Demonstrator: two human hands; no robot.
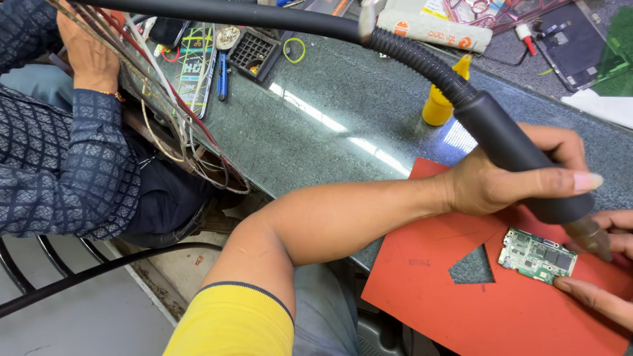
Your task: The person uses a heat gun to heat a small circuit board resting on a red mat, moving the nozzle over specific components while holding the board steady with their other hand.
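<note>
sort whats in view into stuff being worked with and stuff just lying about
In use: left hand gripping the black hot-air wand; right hand steadying the green circuit board on the red mat.

Lying about: yellow bottle, phone, wires.

Bright, even light. Streaks of glare on the grey-green countertop (330,125) up-left of the fingers (580,181) gripping the black handle. Soft shadow under that hand. Sharp focus there; wide-angle bending toward frame edges.

1 head-worn view looks steeply down and slightly rightward from close above, taking in the dark stone counter (330,125), with floor at the lower left edge.
</note>
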